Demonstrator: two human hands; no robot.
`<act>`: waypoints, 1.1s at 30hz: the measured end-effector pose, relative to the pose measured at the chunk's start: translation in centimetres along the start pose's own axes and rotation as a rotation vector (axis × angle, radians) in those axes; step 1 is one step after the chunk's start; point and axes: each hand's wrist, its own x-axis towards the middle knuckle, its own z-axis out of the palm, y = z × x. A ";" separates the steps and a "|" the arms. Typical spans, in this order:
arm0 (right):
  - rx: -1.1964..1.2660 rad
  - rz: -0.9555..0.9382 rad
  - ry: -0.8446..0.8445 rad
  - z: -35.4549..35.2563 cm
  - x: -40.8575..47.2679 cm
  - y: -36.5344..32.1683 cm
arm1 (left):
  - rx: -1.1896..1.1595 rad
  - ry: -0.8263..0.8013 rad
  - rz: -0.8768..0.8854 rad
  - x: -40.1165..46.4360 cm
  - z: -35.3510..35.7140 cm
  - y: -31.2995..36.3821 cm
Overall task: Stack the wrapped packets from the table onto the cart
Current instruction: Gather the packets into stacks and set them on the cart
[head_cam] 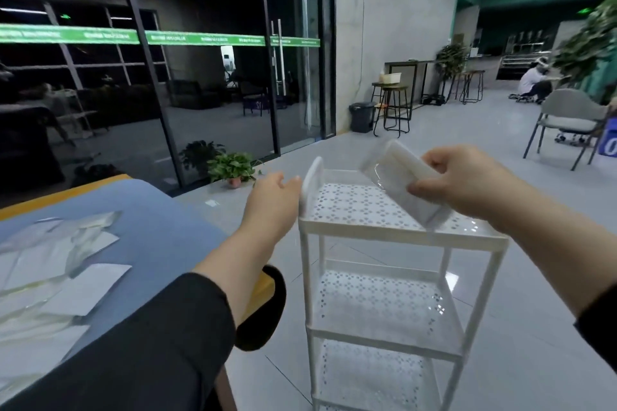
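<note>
A wrapped packet held over the cart's top shelf.

The right hand [467,183] grips a white wrapped packet [405,183], tilted, just above the top shelf of the white cart [394,307]. The left hand [272,200], fingers straight and holding nothing, reaches to the cart's handle [312,182]. More wrapped packets [56,270] lie scattered on the blue worktop [167,230] at left.

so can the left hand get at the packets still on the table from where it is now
Probably yes. The left hand is open and holds nothing, resting by the cart's handle. The loose packets lie on the blue table just to its left, with nothing between them.
</note>
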 end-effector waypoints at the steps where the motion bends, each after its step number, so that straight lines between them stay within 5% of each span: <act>1: -0.006 0.022 0.008 0.3 1.2 0.1 | 0.010 -0.041 -0.027 1.0 0.4 0.2; 15: -0.133 0.136 -0.104 6.7 6.9 -1.5 | -0.274 -0.249 -0.161 1.5 2.8 0.0; 33: -0.282 0.186 -0.293 8.2 4.1 -4.5 | -0.404 -0.211 -0.188 -1.7 4.6 0.2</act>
